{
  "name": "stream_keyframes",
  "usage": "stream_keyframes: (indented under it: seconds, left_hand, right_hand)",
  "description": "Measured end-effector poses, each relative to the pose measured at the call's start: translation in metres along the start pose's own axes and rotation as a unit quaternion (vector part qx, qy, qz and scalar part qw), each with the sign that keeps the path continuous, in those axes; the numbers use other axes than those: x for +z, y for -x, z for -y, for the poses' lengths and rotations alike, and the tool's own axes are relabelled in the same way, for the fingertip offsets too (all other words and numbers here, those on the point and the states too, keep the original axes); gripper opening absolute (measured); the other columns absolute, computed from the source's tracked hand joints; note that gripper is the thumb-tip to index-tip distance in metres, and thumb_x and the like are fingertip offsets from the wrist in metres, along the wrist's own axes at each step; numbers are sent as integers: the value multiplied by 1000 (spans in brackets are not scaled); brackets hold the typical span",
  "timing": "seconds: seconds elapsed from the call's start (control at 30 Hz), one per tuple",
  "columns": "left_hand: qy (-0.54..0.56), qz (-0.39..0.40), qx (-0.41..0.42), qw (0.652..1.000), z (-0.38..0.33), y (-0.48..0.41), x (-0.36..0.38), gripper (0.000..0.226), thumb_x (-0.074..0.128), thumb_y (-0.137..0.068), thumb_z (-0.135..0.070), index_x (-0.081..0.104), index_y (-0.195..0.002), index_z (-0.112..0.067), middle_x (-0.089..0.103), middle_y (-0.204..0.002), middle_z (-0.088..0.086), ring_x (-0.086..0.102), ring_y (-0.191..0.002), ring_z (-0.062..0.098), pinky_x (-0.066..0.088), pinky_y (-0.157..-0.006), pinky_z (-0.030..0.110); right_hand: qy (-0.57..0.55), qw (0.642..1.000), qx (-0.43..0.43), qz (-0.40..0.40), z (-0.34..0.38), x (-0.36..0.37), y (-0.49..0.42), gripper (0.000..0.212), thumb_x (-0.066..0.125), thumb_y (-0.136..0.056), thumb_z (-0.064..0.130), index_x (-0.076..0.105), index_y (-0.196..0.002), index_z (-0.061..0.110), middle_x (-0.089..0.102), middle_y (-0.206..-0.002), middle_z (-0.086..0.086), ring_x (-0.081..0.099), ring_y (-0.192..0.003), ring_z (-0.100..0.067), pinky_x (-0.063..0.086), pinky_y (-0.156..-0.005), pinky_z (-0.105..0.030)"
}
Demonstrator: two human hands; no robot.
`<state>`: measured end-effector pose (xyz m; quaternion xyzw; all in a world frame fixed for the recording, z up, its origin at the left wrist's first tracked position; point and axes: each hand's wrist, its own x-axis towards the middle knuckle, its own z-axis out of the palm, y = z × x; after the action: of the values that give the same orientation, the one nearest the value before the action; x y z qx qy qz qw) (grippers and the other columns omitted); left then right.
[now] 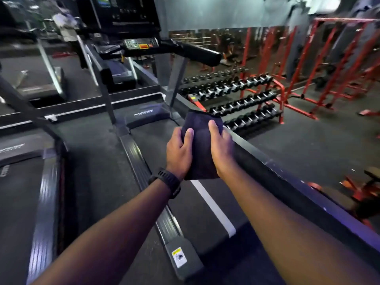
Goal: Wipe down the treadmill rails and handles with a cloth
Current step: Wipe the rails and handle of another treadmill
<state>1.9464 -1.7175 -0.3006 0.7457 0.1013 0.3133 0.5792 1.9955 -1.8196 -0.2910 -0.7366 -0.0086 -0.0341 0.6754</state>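
Above treadmill belt (205,204), both hands hold dark folded cloth (202,140).

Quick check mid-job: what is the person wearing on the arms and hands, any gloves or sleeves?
No gloves on the left hand or right hand, and no sleeves in view: both forearms are bare. A black watch with a perforated strap sits on the left wrist. No rings show.

Cloth (202,145) dark, soft, matt; side rail (141,167) ribbed, glossy; belt (156,140) matt.
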Motion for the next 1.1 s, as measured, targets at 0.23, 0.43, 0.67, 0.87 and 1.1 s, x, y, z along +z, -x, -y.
stream_keyframes:
  seconds: [0.23, 0.43, 0.67, 0.87, 1.1]
  left_hand:
    - [-9, -103, -2, 995, 65, -111, 40, 26, 53, -103, -27, 54, -90, -5, 57, -75, -6, 49, -64, -1, 43, -68, 29]
    - [-47, -166, -21, 985, 89, -205, 52, 8, 55, -102, -23, 54, -99, -16, 58, -80, -14, 54, -70, -14, 39, -65, 7]
    - [-99, -246, -36, 964, 128, -309, 36, 8, 55, -102, -28, 54, -100, -20, 61, -86, -13, 56, -75, -8, 39, -68, 10]
    - [-176, -313, -40, 933, 155, -420, 19, 4, 53, -102, -28, 53, -103, -24, 60, -93, -12, 52, -80, -2, 37, -74, 12]
    - [-245, -363, -92, 894, 103, -557, -25, 21, 53, -101, -25, 59, -113, -8, 60, -107, -1, 54, -98, 14, 36, -84, 23]
  right_hand:
    - [-30, 994, -25, 101, -10, 56, -123, 45, 60, -88, 51, 71, -117, 18, 74, -111, 5, 67, -108, -13, 50, -103, -38]
    - [-21, 991, -27, 132, -4, 118, -215, 42, 57, -92, 48, 70, -116, 16, 73, -112, -1, 67, -108, -19, 49, -103, -45]
    - [8, 976, -69, 206, 0, 210, -310, 36, 55, -101, 42, 65, -123, 16, 69, -119, 0, 62, -113, -17, 47, -103, -37]
    - [46, 959, -95, 264, 13, 312, -404, 43, 52, -102, 47, 64, -110, 6, 71, -109, -15, 64, -106, -33, 48, -95, -45]
    - [82, 924, -111, 357, 119, 410, -491, 31, 51, -103, 47, 51, -96, 17, 68, -103, -18, 61, -97, -35, 36, -74, -37]
